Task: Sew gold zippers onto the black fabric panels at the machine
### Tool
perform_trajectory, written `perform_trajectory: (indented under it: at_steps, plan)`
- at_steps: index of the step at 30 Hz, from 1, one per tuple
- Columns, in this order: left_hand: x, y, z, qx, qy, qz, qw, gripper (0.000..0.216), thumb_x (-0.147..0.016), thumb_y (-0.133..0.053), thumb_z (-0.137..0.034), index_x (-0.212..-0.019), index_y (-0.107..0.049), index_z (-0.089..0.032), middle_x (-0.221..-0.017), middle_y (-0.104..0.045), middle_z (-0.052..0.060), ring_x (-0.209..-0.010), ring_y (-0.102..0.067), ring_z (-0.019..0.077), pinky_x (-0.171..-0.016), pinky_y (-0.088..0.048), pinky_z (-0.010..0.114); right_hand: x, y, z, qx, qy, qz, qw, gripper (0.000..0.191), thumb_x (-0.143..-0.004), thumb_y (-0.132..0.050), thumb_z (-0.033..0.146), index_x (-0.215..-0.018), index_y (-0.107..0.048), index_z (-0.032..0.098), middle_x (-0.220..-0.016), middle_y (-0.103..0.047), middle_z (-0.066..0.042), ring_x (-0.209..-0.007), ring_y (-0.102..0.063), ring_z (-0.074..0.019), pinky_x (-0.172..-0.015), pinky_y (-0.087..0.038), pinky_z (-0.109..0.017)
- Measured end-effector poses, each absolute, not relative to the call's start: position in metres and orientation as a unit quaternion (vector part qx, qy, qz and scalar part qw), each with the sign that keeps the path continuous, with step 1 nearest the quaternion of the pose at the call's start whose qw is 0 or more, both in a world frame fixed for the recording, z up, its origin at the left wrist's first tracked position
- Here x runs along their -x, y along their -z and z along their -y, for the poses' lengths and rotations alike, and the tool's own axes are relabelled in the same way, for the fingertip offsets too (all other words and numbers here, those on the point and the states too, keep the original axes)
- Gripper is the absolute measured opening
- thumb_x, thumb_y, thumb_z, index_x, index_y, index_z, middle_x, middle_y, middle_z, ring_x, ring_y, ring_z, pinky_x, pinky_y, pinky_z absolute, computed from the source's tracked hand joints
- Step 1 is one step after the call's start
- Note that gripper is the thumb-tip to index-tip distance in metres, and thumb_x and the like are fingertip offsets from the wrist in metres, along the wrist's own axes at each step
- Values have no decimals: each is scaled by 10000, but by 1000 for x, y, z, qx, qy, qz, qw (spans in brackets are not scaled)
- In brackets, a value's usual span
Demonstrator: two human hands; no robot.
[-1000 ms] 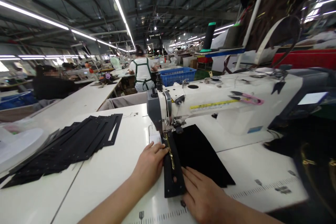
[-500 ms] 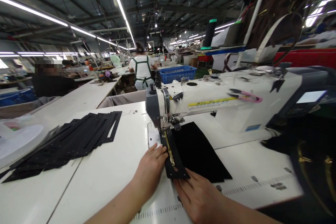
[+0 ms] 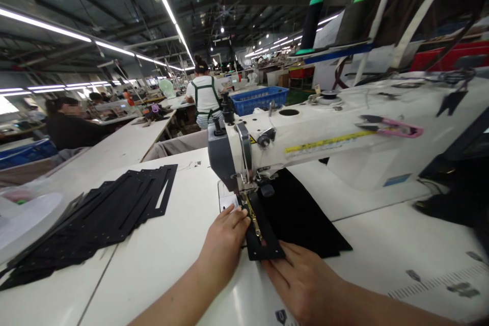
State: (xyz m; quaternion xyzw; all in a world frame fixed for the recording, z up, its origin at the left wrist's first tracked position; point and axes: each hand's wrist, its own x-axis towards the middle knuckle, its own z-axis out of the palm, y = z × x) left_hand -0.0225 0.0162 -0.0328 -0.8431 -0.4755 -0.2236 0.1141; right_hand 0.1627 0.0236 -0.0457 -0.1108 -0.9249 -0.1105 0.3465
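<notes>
A narrow black panel (image 3: 263,253) with a gold-toothed zipper (image 3: 255,221) in its slot lies under the presser foot of a white sewing machine (image 3: 328,132). My left hand (image 3: 225,237) rests its outstretched fingers on the panel's left edge, close to the needle area. At the near right corner, my right hand (image 3: 298,275) grips the panel with closed fingers; its fingertips are partly hidden. A larger black fabric piece (image 3: 305,214) lies flat to the right, partly beneath the machine arm. The needle tip cannot be made out.
Slotted black panels (image 3: 126,204) lie fanned out on the left of the white table (image 3: 153,275). A white round dish (image 3: 30,219) stands beside them. Pink-handled thread snips (image 3: 397,127) sit on the machine arm. Co-workers and a blue crate (image 3: 260,99) are beyond.
The view has shifted, so the machine looks larger and further right. Both hands keep their places on the panel; slightly less zipper shows in front of the presser foot.
</notes>
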Motion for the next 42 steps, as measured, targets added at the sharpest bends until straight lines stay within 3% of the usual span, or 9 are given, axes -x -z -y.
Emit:
perform_trajectory:
  at_steps: [6,13,17,20,26,31,37,42]
  plan:
    - [24,27,-30,837,238,486,79,178,-814,-449,-95,-933,-568,-154,-856,-599,71,-904,-578,205,-872,-489,393,-156,51,-38,114,108,933,325,260,-753,-403,28,-833,-647,63,-731,-654,-139,-709,-615,-234,-658,-515,-356]
    - [26,26,-34,827,220,515,49,195,-800,-431,-66,-906,-568,-156,-877,-573,83,-895,-552,221,-809,-500,387,-154,53,-41,139,86,918,360,258,-788,-394,28,-849,-638,87,-781,-665,-98,-720,-594,-200,-698,-482,-325]
    - [21,22,-24,820,211,531,32,236,-786,-421,-75,-965,-560,-140,-935,-566,107,-937,-536,227,-832,-487,392,-157,42,-48,221,16,909,354,184,-818,-475,116,-949,-603,108,-949,-637,-105,-920,-548,-222,-803,-439,-364]
    - [16,18,-13,809,194,554,22,323,-734,-466,-103,-1048,-532,-144,-1063,-547,127,-1058,-487,249,-942,-406,457,-154,28,-67,276,-42,917,286,228,-785,-542,168,-1003,-574,109,-1048,-582,-136,-1010,-500,-250,-833,-411,-400]
    - [11,17,-3,788,170,592,4,480,-660,-479,-94,-1138,-507,-135,-1163,-531,130,-1175,-414,250,-1043,-255,485,-144,10,-106,158,-112,960,204,99,-764,-563,165,-852,-602,143,-942,-623,-68,-886,-567,-176,-778,-425,-262]
    - [8,22,-2,781,178,598,32,461,-608,-440,-25,-1036,-569,-138,-1057,-581,104,-1078,-480,220,-1043,-245,460,-137,20,-107,218,-86,946,224,156,-807,-446,124,-811,-602,121,-829,-643,-95,-772,-599,-191,-683,-439,-269]
    - [5,20,-2,783,174,597,35,541,-614,-483,-18,-1131,-541,-167,-1014,-556,99,-959,-494,233,-908,-378,420,-131,29,-111,316,-101,910,248,115,-772,-507,197,-761,-614,155,-757,-657,-39,-676,-609,-148,-579,-429,-201]
    - [7,20,-8,793,152,589,30,438,-659,-486,-19,-1062,-584,-161,-970,-546,105,-918,-487,244,-835,-411,416,-128,31,-112,370,-90,899,217,118,-753,-520,168,-711,-629,159,-706,-666,-29,-643,-618,-147,-543,-406,-196]
